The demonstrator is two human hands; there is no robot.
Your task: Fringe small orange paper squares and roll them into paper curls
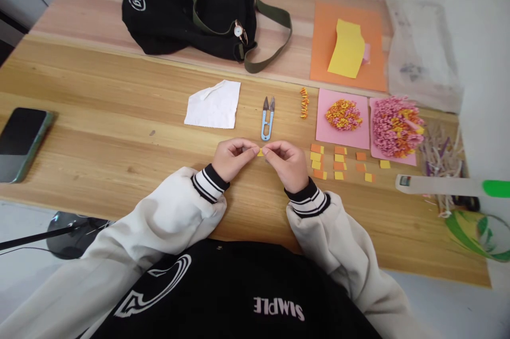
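My left hand (233, 158) and my right hand (287, 163) meet over the wooden table (99, 116), both pinching one small yellow paper piece (260, 152) between their fingertips. Just beyond them lie blue thread snips (268, 118), closed, and a white paper scrap (214, 105). To the right of my right hand sit several small orange and yellow paper squares (338, 162). A short row of rolled orange bits (304, 102) lies beside a pink sheet.
A pink sheet (360, 137) carries a heap of orange-yellow rolls (343, 115); another holds a pink heap (396, 125). An orange sheet (338, 25) with yellow paper (347, 48), a black bag (191, 9), a phone (19, 140) and a glue tube (450, 186) are around.
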